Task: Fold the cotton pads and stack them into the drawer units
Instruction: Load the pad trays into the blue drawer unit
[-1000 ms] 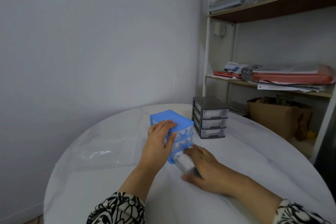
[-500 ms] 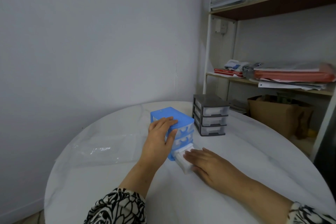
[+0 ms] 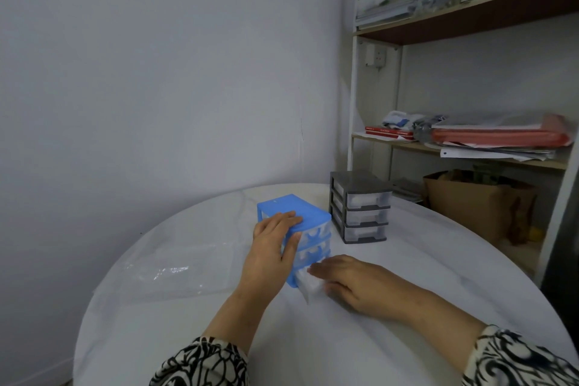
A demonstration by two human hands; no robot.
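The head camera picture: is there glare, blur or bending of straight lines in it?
Head view: soft, even light with only faint shadows; a small bright glare on the clear plastic sheet on the table; the shelf posts lean and the table edge curves, as a wide lens gives; the papers on the shelves look smeared; the right hand and the bottom drawer of the blue drawer unit are slightly soft.

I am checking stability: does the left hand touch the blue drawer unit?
Touching. Head view: the left hand rests on the blue drawer unit, fingers on top, thumb on front.
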